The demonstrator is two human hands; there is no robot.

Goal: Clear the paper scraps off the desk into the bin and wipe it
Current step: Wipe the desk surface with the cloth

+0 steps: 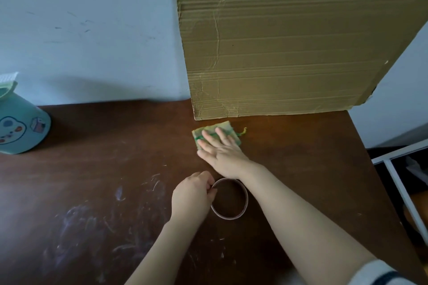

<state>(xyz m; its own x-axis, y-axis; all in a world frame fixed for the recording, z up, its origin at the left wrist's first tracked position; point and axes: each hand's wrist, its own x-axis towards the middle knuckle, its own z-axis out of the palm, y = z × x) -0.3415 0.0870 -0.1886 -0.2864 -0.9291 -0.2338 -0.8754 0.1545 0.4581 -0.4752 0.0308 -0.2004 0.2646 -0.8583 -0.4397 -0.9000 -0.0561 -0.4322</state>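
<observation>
A yellow-green cloth (225, 127) lies flat on the dark brown desk (115, 146), just in front of the cardboard sheet. My right hand (220, 148) presses on it with straight, spread fingers. Nearer to me, my left hand (192, 196) pinches the left rim of a tape roll ring (243, 206) that stands on the desk. A light teal bin (20, 122) with cartoon stickers stands at the desk's far left, partly cut off by the frame. No paper scraps show on the desk.
A large cardboard sheet (289, 53) leans against the pale wall at the back right. Whitish scratch marks (92, 220) cover the desk's near left. The desk's right edge drops off beside a white metal frame (398, 176).
</observation>
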